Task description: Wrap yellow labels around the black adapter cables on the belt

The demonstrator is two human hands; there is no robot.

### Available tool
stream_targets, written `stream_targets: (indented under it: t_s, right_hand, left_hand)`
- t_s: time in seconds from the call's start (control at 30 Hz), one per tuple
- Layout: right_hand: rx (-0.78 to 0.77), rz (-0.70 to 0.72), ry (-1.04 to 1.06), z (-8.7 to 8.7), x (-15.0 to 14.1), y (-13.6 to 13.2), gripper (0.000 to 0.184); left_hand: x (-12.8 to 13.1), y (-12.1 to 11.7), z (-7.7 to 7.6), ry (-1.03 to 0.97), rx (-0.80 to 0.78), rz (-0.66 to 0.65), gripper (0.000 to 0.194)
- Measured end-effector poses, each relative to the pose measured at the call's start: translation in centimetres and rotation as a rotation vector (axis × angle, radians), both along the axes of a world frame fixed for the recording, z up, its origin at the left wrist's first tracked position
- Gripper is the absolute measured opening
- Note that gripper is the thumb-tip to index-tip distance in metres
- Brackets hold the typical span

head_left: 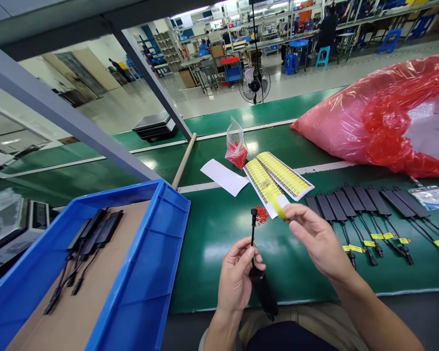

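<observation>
My left hand [237,278] is closed round a black cable part [262,288], its thin lead [253,229] standing upright with a small plug at the top. My right hand [316,239] pinches a small yellow label [281,212] just right of that plug. Beneath the label lie sheets of yellow labels [278,178] and a little heap of red rings [261,214] on the green bench [212,234].
A blue tray [149,243] at left holds several black cable parts [91,239] on brown card. A row of black parts with yellow labels [366,214] lies at right. Behind are a small bag of red pieces [236,148], white paper [223,176] and a big red plastic bag [388,122].
</observation>
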State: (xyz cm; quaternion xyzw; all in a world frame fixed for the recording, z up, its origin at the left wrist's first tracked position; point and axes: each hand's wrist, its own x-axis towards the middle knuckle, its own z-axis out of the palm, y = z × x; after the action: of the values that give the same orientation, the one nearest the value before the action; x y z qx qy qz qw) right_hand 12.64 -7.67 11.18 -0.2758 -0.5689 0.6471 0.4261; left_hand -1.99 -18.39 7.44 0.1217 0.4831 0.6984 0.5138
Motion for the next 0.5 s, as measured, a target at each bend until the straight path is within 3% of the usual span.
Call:
stream_targets:
  t_s: [0.1, 0.2, 0.5]
  right_hand:
    - [-0.042, 0.205, -0.104, 0.3, -0.1, -0.7, 0.02]
    - [-0.1, 0.315, -0.16, 0.3, -0.8, -1.0, 0.027]
    - [-0.073, 0.315, -0.233, -0.7, -1.7, -0.3, 0.033]
  left_hand:
    - [0.3, 0.2, 0.1, -0.049, 0.008, 0.013, 0.029]
    - [0.7, 0.2, 0.2, -0.068, 0.017, 0.002, 0.028]
    - [1.2, -0.2, 0.6, -0.015, 0.016, -0.057, 0.026]
